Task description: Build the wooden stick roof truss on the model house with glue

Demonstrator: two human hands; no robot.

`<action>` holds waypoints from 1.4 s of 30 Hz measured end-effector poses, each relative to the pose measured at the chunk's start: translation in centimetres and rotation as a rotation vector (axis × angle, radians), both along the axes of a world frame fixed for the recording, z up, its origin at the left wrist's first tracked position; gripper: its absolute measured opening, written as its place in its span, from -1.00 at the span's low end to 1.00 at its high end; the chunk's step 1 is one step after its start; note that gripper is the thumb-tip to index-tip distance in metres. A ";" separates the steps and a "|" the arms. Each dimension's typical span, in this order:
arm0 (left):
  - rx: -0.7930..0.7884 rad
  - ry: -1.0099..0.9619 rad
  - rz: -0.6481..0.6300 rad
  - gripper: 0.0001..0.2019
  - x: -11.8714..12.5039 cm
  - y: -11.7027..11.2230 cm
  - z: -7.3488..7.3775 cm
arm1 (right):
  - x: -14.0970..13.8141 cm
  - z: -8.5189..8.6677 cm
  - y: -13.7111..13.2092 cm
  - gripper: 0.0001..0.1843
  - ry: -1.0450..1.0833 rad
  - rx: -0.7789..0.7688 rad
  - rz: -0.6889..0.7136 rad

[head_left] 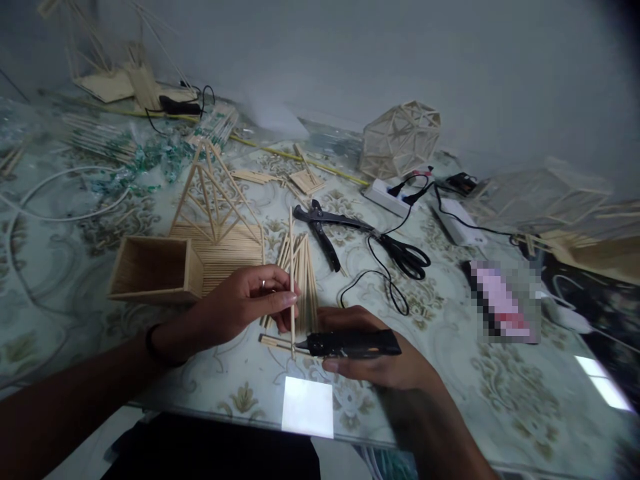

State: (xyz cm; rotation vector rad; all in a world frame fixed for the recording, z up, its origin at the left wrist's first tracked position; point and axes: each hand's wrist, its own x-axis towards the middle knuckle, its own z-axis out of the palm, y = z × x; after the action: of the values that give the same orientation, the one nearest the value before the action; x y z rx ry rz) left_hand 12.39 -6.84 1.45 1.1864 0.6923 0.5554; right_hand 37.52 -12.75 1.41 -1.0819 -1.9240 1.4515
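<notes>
My left hand (247, 300) pinches a thin wooden stick (291, 267) and holds it upright, its lower end resting on a short flat stick (275, 343) that lies on the table. My right hand (373, 357) grips a black glue gun (353, 343), whose nozzle points left at the spot where the two sticks meet. A loose pile of sticks (300, 277) lies just behind my left hand.
An open wooden box (155, 270) and a stick pyramid on a slatted base (215, 200) stand at the left. Black pliers (320, 230), scissors (407, 257), cables, a power strip (387, 197), a geodesic stick model (400, 137) and a blurred-out object (503, 300) occupy the right.
</notes>
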 end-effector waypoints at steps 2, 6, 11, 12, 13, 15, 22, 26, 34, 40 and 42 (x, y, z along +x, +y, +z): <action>-0.002 0.004 -0.001 -0.77 0.0 0.0 0.0 | 0.1 -0.1 0.0 -0.74 -0.019 -0.006 0.000; -0.006 0.023 -0.004 -0.73 0.0 0.0 0.2 | 0.2 -0.3 -0.1 -0.69 -0.033 0.005 -0.008; -0.008 0.005 -0.024 -0.77 0.0 0.0 0.2 | 0.2 -0.1 -0.1 -0.71 -0.038 0.027 -0.034; -0.009 0.002 -0.027 -0.78 0.0 0.0 0.1 | 0.1 0.0 -0.1 -0.72 -0.035 0.026 -0.039; -0.009 0.000 -0.028 -0.80 -0.1 0.0 0.1 | 0.1 0.0 0.0 -0.73 -0.025 0.023 -0.034; -0.009 0.004 -0.026 -0.80 -0.1 0.0 0.1 | -0.1 0.0 0.1 -0.74 0.009 0.012 0.000; -0.004 -0.019 0.003 -0.84 0.0 0.0 0.3 | 0.7 0.5 -0.3 -0.67 -0.028 0.012 -0.082; -0.009 -0.043 0.036 -0.81 -0.1 0.1 0.3 | 4.4 1.5 -1.4 -0.61 -0.116 0.092 -0.480; 0.012 -0.031 0.030 -0.81 -0.2 0.0 0.3 | 12.6 -2.1 -1.8 -0.57 -0.829 0.320 -0.737; 0.036 -0.015 0.044 -0.79 -0.1 0.0 0.0 | 11.9 -1.7 -4.0 -0.60 -0.862 0.483 -0.686; 0.060 0.007 0.046 -0.80 -0.1 0.1 -0.1 | 9.5 -0.9 -4.4 -0.71 -0.790 0.519 -0.659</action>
State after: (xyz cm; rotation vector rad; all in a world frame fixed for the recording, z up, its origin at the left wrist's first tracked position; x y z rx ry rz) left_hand 12.28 -6.76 1.38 1.2311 0.7142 0.6141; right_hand 47.00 -17.18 0.55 -1.9238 -1.9244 0.1335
